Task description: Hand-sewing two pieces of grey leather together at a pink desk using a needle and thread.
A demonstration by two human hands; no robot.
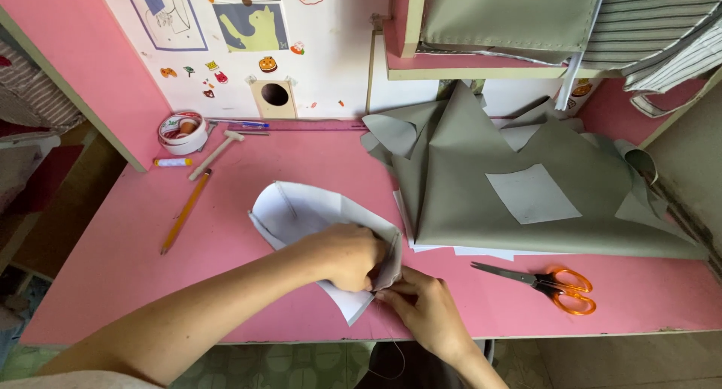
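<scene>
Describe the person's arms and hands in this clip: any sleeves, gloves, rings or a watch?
Both forearms are bare in view, with no sleeve on either. The left hand and the right hand wear no gloves, and no ring, watch or bracelet shows on the visible fingers or wrists. At the bottom left corner, a pale edge of cloth by the left upper arm may be a short sleeve; I cannot tell.
</scene>
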